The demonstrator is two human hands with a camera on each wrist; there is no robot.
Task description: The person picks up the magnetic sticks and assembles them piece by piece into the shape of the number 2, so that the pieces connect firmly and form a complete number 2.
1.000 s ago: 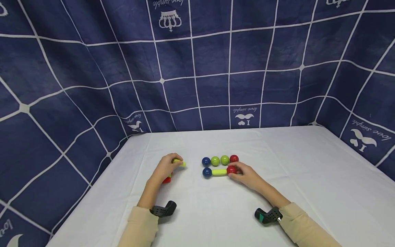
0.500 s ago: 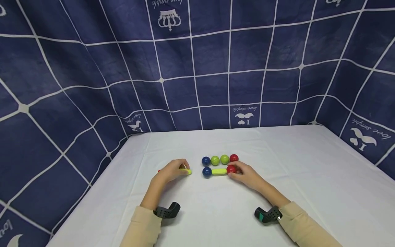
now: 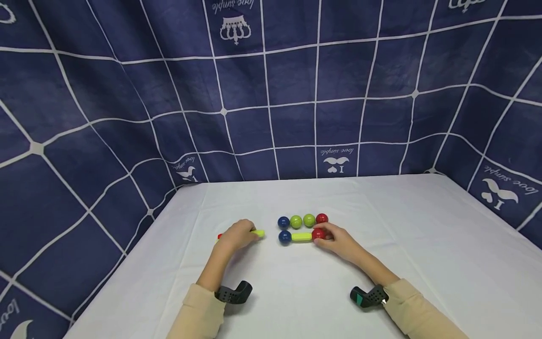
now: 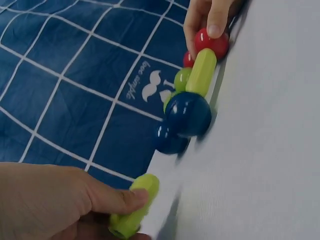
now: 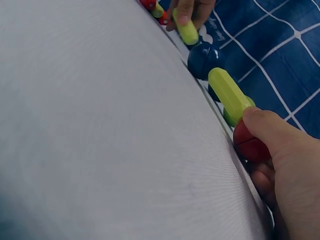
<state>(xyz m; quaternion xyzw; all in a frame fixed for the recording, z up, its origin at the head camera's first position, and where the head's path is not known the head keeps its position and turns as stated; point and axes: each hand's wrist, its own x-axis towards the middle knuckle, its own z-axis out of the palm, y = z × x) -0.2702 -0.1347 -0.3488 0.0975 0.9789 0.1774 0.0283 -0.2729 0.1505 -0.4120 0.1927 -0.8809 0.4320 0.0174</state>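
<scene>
My left hand [image 3: 239, 234] pinches a short yellow-green rod [image 4: 151, 184] between thumb and fingers, its free end pointing right toward the balls. With thumb and fingertips, my right hand [image 3: 342, 241] grips a red ball [image 3: 318, 235]. That ball sits at the right end of a second yellow-green rod [image 3: 301, 237], and a larger blue ball [image 3: 285, 237] is at the rod's left end. A gap separates the rod in my left hand from this blue ball. The right wrist view shows the red ball [image 5: 247, 142] under my thumb.
Behind the rod lies a row of balls: a blue one [image 3: 283, 222], two green ones [image 3: 296, 221] and a red one [image 3: 322, 218]. A red piece [image 3: 219, 236] shows partly behind my left hand. A blue checked curtain [image 3: 292, 122] borders the white table [image 3: 296, 292].
My left hand has moved right and nearer to me with its rod, toward the blue ball's left side. My right hand stays on the red ball.
</scene>
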